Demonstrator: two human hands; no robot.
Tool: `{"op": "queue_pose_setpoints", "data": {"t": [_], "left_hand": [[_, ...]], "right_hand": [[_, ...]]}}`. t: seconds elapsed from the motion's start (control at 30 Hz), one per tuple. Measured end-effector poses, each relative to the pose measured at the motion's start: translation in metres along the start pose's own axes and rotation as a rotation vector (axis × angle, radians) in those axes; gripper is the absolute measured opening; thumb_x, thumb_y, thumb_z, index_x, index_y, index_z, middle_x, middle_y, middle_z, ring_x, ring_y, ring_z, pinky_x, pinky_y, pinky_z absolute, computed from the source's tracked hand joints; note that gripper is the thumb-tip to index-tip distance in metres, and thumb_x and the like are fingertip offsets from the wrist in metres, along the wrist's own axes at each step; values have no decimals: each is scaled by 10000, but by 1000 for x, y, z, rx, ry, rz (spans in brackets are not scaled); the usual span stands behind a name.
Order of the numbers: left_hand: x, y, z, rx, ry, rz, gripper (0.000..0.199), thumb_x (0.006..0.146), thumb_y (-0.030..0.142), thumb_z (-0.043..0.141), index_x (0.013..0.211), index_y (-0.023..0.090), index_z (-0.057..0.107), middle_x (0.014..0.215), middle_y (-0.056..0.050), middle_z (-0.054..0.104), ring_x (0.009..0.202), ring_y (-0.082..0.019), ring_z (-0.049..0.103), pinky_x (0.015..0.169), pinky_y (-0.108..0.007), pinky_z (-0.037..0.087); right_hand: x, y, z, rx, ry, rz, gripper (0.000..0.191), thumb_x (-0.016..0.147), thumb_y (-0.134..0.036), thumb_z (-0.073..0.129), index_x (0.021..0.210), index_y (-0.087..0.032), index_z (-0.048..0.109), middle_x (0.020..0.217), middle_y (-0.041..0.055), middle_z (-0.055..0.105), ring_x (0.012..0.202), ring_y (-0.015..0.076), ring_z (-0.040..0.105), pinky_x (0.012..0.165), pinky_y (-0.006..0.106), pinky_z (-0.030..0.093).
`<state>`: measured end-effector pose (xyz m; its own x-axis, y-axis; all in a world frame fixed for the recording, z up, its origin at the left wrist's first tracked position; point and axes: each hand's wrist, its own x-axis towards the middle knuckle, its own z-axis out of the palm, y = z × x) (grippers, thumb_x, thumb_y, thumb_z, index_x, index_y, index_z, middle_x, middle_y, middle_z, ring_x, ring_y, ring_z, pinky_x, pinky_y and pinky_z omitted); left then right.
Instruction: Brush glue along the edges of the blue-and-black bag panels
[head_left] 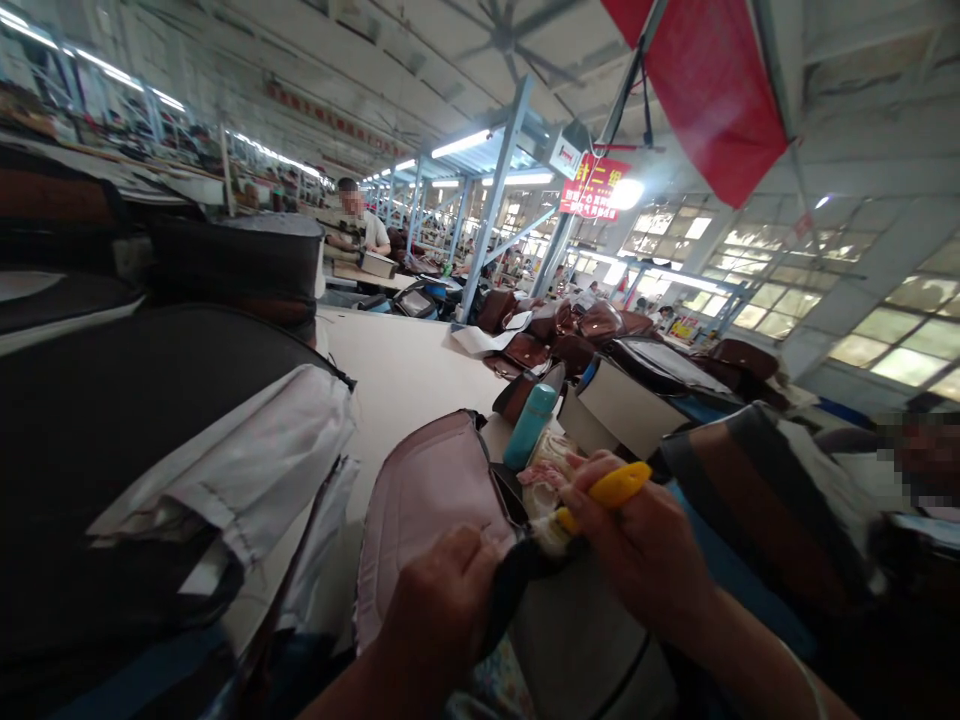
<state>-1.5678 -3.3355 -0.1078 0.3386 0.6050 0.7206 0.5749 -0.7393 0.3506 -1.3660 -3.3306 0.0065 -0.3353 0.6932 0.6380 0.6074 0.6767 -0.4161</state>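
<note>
Worktable | right hand grips yellow brush, slanted, bristles leftward | left hand grips bag

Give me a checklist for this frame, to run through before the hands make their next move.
1. Brush secure: ok, the right hand is closed around its yellow handle.
2. Pink-lined bag steadied: ok, the left hand is closed at its near edge.
3. Bristles touching the bag: cannot tell, they are close to its dark edge but contact is unclear.
4. Bottle apart from the brush: ok, it stands beyond the bristles.
5. Free room on the right: probably not ok, a brown-striped bag crowds that side.
</note>
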Motion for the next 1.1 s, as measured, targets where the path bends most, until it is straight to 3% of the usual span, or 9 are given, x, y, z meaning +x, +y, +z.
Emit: {"op": "queue_pose_setpoints", "data": {"t": [0.1, 0.2, 0.37, 0.5, 0.6, 0.7, 0.9, 0.97, 1.1], "left_hand": [[14, -1, -12, -389, -92, -294, 166, 946, 201, 550, 944, 179, 714, 856, -54, 662, 782, -179, 641, 671, -253, 483], [26, -2, -21, -635, -209, -423, 130, 921, 229, 594, 905, 186, 716, 878, -28, 672, 854, -184, 638, 754, -251, 464], [26, -7, -23, -727, -233, -530, 149, 897, 275, 609, 883, 174, 717, 870, -27, 657, 838, -199, 616, 746, -262, 448], [23, -9, -24, -773, -264, -562, 169, 895, 291, 600, 872, 172, 717, 901, -39, 666, 873, -213, 613, 755, -271, 438], [26, -8, -24, -769, -273, -571, 167, 892, 291, 602, 862, 176, 718, 891, -36, 657, 877, -214, 608, 760, -273, 434], [28, -7, -22, -780, -255, -566, 169, 905, 300, 600, 857, 186, 714, 874, -25, 646, 884, -211, 603, 774, -270, 437], [26, -8, -24, -760, -261, -572, 183, 917, 316, 604, 973, 206, 740, 919, -25, 672, 913, -218, 615, 803, -275, 458], [26, -8, -24, -744, -281, -559, 201, 929, 335, 593, 972, 210, 745, 918, -26, 676, 918, -221, 619, 799, -273, 466], [28, -6, -23, -693, -262, -530, 192, 928, 325, 591, 943, 214, 748, 865, -21, 664, 891, -210, 624, 767, -253, 471]], "right_hand": [[2, -1, -11, 128, 186, 79, 52, 979, -253, 592, 938, -239, 622, 942, 18, 668, 1059, 204, 651, 1016, 356, 479], [5, -2, -1, 343, 252, 77, 44, 970, -226, 602, 940, -247, 628, 897, 0, 643, 1020, 191, 635, 1083, 409, 458], [11, 9, 18, 448, -1, -75, 44, 960, -207, 602, 976, -247, 612, 904, 12, 654, 942, 195, 634, 1086, 493, 461], [12, 22, -1, 310, -191, -131, 52, 965, -194, 592, 980, -244, 585, 908, 20, 654, 935, 194, 643, 1097, 490, 458], [12, 19, -14, 229, -170, -175, 90, 961, -157, 588, 986, -241, 568, 877, 8, 644, 899, 177, 645, 1104, 477, 452], [12, 10, -11, 257, -100, -224, 108, 947, -154, 611, 999, -235, 562, 906, 10, 648, 908, 170, 640, 1123, 484, 435], [10, 15, -9, 207, -275, -211, 55, 971, -191, 556, 974, -230, 518, 865, 7, 612, 879, 169, 620, 1105, 489, 446], [10, 16, -16, 144, -260, -214, 63, 970, -180, 546, 972, -233, 511, 847, 2, 608, 866, 167, 618, 1118, 486, 429], [12, 11, -14, 175, -88, -186, 37, 976, -207, 554, 962, -238, 539, 849, 5, 619, 868, 174, 618, 1097, 462, 435]]}}
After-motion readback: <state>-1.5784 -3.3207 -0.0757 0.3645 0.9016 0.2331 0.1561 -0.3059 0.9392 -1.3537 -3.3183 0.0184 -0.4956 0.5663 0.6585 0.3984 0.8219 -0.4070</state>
